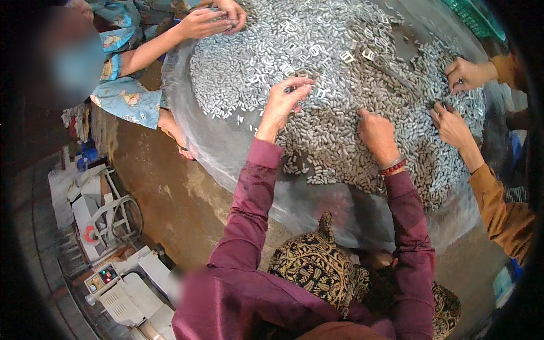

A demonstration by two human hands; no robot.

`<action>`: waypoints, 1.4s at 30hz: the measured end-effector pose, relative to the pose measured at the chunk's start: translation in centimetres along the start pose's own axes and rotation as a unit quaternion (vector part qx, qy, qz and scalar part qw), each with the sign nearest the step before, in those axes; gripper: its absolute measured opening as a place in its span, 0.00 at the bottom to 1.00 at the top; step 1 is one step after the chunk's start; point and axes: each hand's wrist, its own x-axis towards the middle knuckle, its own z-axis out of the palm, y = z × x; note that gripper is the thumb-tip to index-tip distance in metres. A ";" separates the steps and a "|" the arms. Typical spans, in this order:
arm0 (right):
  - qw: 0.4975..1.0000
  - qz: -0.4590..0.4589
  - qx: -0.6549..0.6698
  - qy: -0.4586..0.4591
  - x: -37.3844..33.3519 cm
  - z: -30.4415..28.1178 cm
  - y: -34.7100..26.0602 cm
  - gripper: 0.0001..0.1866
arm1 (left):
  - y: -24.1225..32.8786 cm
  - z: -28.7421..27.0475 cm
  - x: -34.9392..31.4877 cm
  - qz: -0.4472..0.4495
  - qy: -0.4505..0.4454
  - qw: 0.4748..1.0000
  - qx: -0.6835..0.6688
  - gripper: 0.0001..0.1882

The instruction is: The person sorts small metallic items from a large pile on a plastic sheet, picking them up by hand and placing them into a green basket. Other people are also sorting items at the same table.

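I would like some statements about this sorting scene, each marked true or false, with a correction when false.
1. The left hand is raised over the heap of small metal pieces, holding a piece at its fingertips. True.
2. The right hand rests flat on bare floor. False: it reaches into the heap.
3. The right wrist wears a red bead bracelet. True.
4. The person works alone. False: other people's hands reach in, one pair at the top and one pair at the right.
5. The person's sleeves are bright green. False: they are dark maroon.
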 end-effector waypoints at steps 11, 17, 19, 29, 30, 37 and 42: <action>0.849 0.175 0.458 -0.196 -1.7 -10.2 3.3 0.09 | -2.9 1.0 -0.8 -0.085 -0.035 0.994 0.060 0.07; 0.466 0.055 0.877 -0.102 -4.0 -5.9 8.1 0.18 | 0.1 5.1 -1.9 -0.062 -0.139 0.918 -0.367 0.06; 0.424 0.103 0.898 -0.063 -3.7 -6.2 6.2 0.18 | 0.0 6.7 -1.2 -0.094 -0.199 0.948 -0.232 0.06; 0.383 0.169 0.908 -0.012 -4.0 -4.9 7.0 0.13 | -0.7 9.3 0.0 0.163 -0.084 0.951 0.247 0.08; 0.380 0.186 0.906 -0.011 -4.0 -5.5 5.4 0.19 | 0.4 8.9 -0.1 0.181 -0.073 0.955 0.225 0.07; 0.211 0.186 0.958 -0.051 -3.9 -2.0 1.4 0.28 | 5.9 13.4 -3.9 0.396 -0.065 0.867 0.296 0.10; 0.218 0.221 0.951 -0.004 -2.5 -2.0 0.4 0.19 | 5.3 12.5 -2.0 0.343 0.016 0.906 0.248 0.12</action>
